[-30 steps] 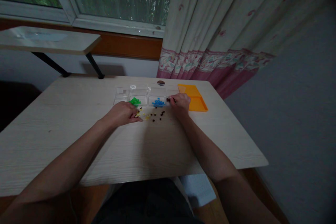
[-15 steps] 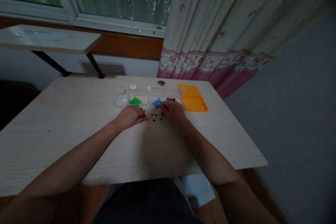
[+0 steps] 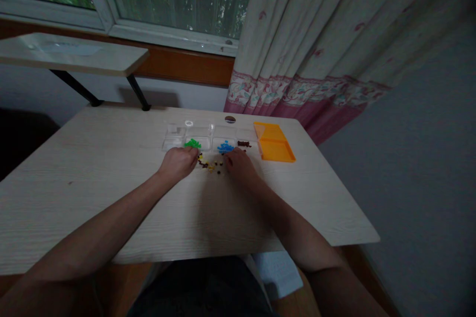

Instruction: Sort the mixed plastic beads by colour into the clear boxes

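Observation:
My left hand (image 3: 180, 162) rests at the front of a clear compartment box (image 3: 199, 130), its fingers closed together beside the green pieces (image 3: 192, 143). Whatever may be between those fingertips is too small to make out. Just in front of the blue pieces (image 3: 225, 147), my right hand (image 3: 240, 165) is curled with its fingertips pinched low over the tabletop; I cannot see what they hold. Between the two hands lies a scatter of tiny yellow and dark brown pieces (image 3: 211, 167). More brown pieces (image 3: 244, 144) sit in the box's right compartment.
An orange open case (image 3: 277, 149) lies at the right end of the clear box. Behind it are a round hole (image 3: 230, 119) in the table (image 3: 122, 168) and a long curtain (image 3: 297, 49). A raised shelf (image 3: 74, 54) stands on black legs at the back left.
My left hand has moved left, off the scattered yellow and brown pieces, towards the green ones. My right hand has drawn back slightly from the blue pieces to the tabletop.

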Motion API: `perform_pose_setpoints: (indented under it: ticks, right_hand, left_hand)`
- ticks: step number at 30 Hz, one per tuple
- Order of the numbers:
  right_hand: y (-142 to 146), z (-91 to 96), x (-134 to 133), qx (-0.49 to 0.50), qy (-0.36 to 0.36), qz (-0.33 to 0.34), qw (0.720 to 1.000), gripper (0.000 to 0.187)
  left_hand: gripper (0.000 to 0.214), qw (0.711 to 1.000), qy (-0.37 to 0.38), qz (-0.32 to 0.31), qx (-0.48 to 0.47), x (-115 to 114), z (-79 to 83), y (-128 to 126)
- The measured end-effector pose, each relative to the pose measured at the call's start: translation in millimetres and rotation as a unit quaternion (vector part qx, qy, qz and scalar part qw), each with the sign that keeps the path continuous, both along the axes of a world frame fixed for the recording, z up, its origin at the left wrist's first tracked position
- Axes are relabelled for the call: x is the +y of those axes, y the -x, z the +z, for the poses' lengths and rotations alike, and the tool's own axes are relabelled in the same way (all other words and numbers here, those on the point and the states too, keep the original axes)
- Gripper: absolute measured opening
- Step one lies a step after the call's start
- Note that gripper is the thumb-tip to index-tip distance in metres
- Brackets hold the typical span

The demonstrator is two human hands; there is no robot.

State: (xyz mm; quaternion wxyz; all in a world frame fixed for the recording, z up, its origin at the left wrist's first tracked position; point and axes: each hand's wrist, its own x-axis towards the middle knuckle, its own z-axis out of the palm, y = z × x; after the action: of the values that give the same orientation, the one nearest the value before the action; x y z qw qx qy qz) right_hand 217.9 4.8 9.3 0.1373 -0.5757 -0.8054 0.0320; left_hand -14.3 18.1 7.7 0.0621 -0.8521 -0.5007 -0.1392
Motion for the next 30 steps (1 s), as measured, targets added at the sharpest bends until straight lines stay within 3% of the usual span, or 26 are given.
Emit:
perform_pose_setpoints:
  ticks: [3,8,13,17,24,30]
  right_hand:
    - [5,-4.4,-3,0.02,-0.008,0.028,0.999,0.025]
    - [2,-2.9,-1,0.012,-0.031,0.014,0.999,0.027]
    - [9,-1.5,-1,-0.039,-0.03,0.028,0.998,0.024]
    - [13,-2.3,-3,-0.012,-0.028,0.057,0.998,0.024]
    - [2,-2.4,2,0.024,-0.007,0.036,0.999,0.03]
    - [6,-10.0,4,0.051,-0.012,0.091,0.994,0.035]
  left_hand:
    - [0.023,0.999,0.001,-0.011,0.032,-2,-0.6,-4]
    - [0.017,0.999,-0.009,-0.038,0.032,-2,-6.0,-8]
    - [0.023,0.995,0.02,-0.093,-0.029,-1,-9.4,-12]
    - [0.026,0.983,0.053,-0.138,-0.112,0,-11.7,-14]
    - [0.029,0.982,0.036,-0.107,-0.151,10,-22.8,-3]
    - [0.029,0.969,0.051,-0.165,-0.179,9,-24.6,-8]
